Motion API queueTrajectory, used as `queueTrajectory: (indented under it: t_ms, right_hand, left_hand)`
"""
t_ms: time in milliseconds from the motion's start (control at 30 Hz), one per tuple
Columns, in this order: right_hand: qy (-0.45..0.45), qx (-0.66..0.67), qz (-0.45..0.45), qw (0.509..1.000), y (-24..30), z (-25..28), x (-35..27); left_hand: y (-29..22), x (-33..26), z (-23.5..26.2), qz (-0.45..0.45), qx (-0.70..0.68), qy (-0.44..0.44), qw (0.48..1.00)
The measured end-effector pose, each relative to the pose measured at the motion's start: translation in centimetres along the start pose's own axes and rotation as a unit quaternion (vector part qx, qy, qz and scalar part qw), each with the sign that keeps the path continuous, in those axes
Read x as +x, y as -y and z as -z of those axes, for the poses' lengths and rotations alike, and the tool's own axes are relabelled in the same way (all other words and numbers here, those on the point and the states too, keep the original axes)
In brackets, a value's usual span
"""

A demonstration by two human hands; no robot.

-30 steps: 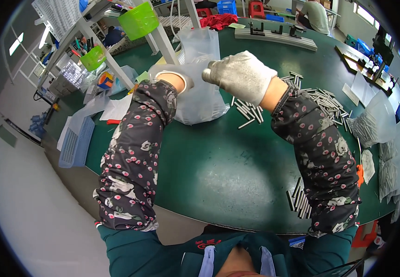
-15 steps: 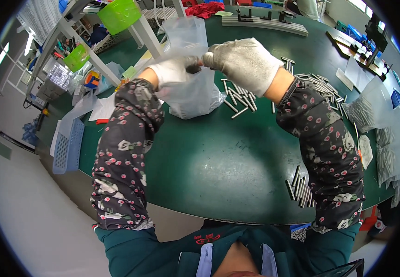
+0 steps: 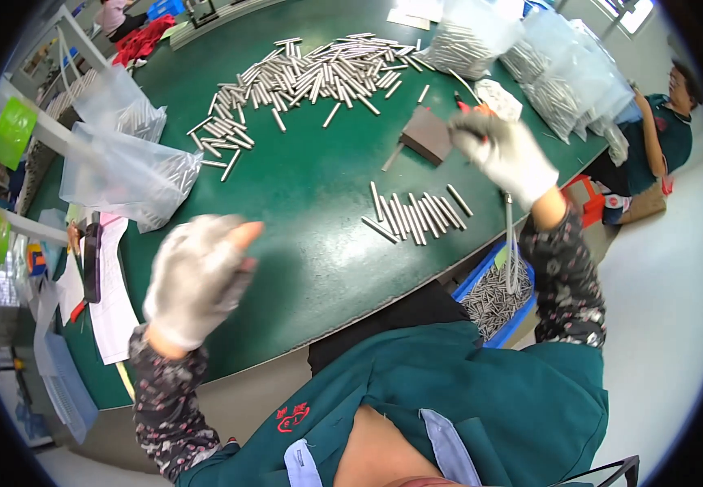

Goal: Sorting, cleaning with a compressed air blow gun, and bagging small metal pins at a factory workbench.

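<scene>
My left hand [image 3: 199,280], in a white glove with bare fingertips, hovers over the left part of the table. Its thumb and forefinger stand apart with nothing seen between them. My right hand [image 3: 507,156], also gloved and blurred, is above the table's right side, fingers curled; what is in them, if anything, is hidden. Nearest to it is a dark brown block [image 3: 427,135] with a thin metal strip beside it. In front of the block lies a loose row of metal pins [image 3: 418,217]. A clear bag of pins [image 3: 136,174] stands beyond my left hand.
A large heap of metal pins [image 3: 311,77] spreads over the far table. Filled bags [image 3: 558,77] line the right side, where a person [image 3: 662,134] sits. By my right forearm, a blue bin [image 3: 493,300] holds many small pins. Papers [image 3: 112,300] and a blue basket [image 3: 67,381] are at left.
My hands have parted from the clear bag: the left came nearer, the right moved to the right side. The view has turned right, bringing the brown block and blue bin into sight.
</scene>
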State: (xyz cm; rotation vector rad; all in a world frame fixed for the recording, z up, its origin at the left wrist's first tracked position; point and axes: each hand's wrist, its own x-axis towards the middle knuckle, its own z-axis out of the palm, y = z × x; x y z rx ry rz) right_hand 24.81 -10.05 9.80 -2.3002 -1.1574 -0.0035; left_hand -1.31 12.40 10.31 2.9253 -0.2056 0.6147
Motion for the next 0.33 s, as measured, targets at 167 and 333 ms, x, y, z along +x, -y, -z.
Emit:
queueTrajectory:
  t_ms: [167,333]
  right_hand:
    - [0.025,-0.145,-0.066,0.987,-1.7,-6.4,-8.7]
    - [-0.004,-0.159,-0.114,0.981,-0.3,-9.8,-9.1]
  left_hand:
    - [-1.2,4.6,-7.4,0.008,-0.069,0.198,0.978]
    - [-1.6,9.2,-11.7,0.055,-0.086,0.307,0.946]
